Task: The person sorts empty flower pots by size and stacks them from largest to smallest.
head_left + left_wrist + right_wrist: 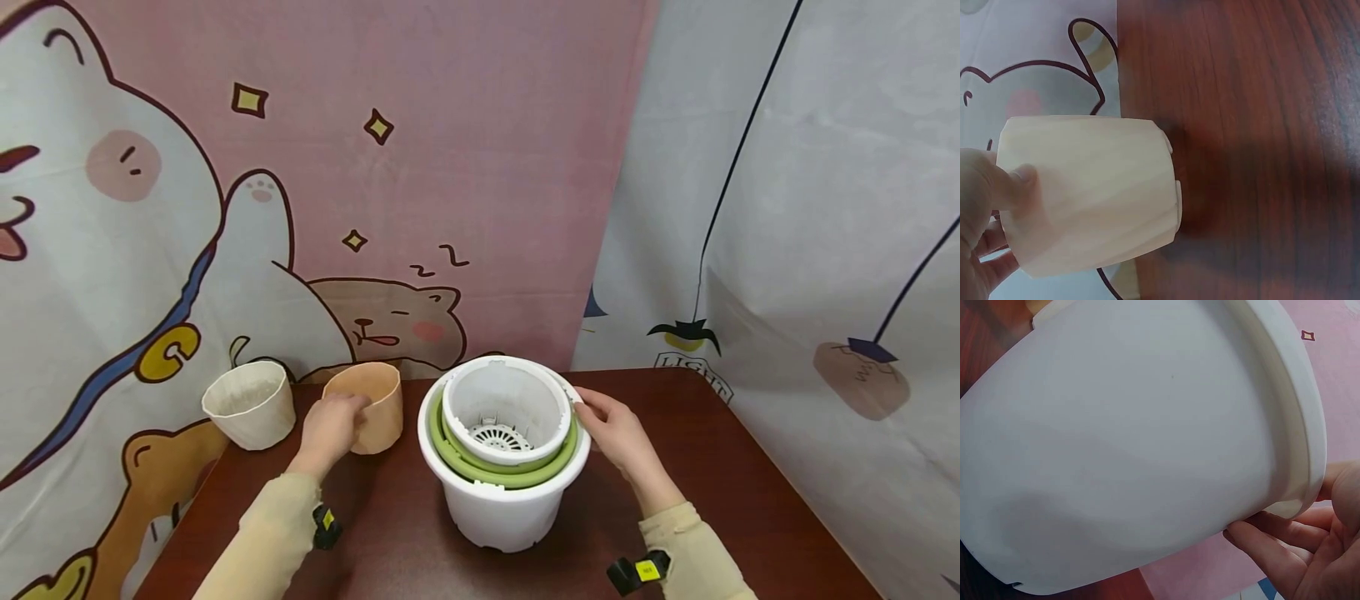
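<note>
My left hand grips the rim of a peach flower pot, with the thumb on its outer wall in the left wrist view. Whether that pot's base touches the table I cannot tell. A large white flower pot stands upright at the middle of the table. Nested in it are a green pot and a smaller white pot with a slotted bottom. At the right side of the large pot, my right hand holds its rim, fingers underneath in the right wrist view.
A cream flower pot stands at the table's back left, left of the peach one. The dark red-brown table meets a printed cloth along its back edge. More cloth hangs on the right.
</note>
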Demonstrator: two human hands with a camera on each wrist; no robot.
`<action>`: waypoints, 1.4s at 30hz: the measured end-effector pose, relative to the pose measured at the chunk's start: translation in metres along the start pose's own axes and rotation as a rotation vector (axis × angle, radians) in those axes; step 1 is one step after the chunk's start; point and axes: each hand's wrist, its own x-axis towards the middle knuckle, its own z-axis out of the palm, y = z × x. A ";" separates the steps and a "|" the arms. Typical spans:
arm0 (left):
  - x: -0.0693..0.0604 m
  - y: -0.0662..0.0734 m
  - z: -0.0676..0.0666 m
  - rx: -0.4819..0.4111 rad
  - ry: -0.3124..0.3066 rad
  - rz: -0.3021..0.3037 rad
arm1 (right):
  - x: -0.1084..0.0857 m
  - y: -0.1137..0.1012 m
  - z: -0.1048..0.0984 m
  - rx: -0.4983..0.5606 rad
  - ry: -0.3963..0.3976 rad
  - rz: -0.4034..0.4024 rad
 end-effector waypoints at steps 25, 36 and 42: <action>0.018 0.032 -0.043 -0.068 0.204 0.156 | 0.000 0.000 -0.001 0.010 -0.007 -0.003; 0.034 0.050 -0.066 -0.110 0.300 0.234 | 0.000 0.000 -0.001 0.021 -0.012 0.006; 0.042 0.058 -0.077 -0.126 0.375 0.294 | 0.002 0.001 -0.001 0.050 -0.022 0.008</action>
